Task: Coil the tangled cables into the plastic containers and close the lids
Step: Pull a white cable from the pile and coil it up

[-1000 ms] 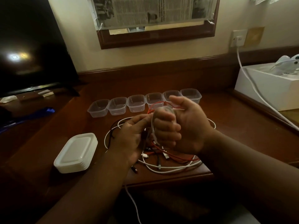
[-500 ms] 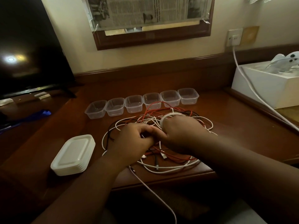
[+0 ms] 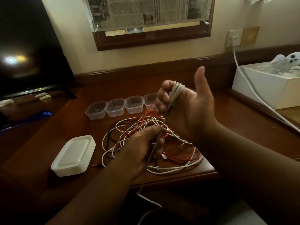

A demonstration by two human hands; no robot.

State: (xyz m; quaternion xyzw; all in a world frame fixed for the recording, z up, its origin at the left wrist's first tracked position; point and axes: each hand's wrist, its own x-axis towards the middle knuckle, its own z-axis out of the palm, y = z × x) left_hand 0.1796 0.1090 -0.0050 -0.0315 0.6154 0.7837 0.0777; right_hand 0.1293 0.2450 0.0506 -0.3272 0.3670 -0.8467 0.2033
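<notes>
The right hand is raised above the wooden desk, palm turned toward the camera, thumb straight up toward 12 o'clock, its four fingers curled inward with several loops of white cable wound around them, so the fingers close on that coil. From the coil a strand drops toward 6 o'clock into the left hand, which sits lower, back of the hand up, its fingers bent around the strand just above the cable tangle; the same strand runs on through the fist and hangs over the desk's front edge. The tangle of white, red and black cables lies on the desk under and between both hands. At 11 o'clock from the tangle stands a row of clear plastic containers, four in view, all without lids, the right hand covering the row's right end. A stack of white lids rests at 9 o'clock from the left hand. On the wall at 12 o'clock a newspaper sheet is taped over a wooden frame; its print is too small to read.
</notes>
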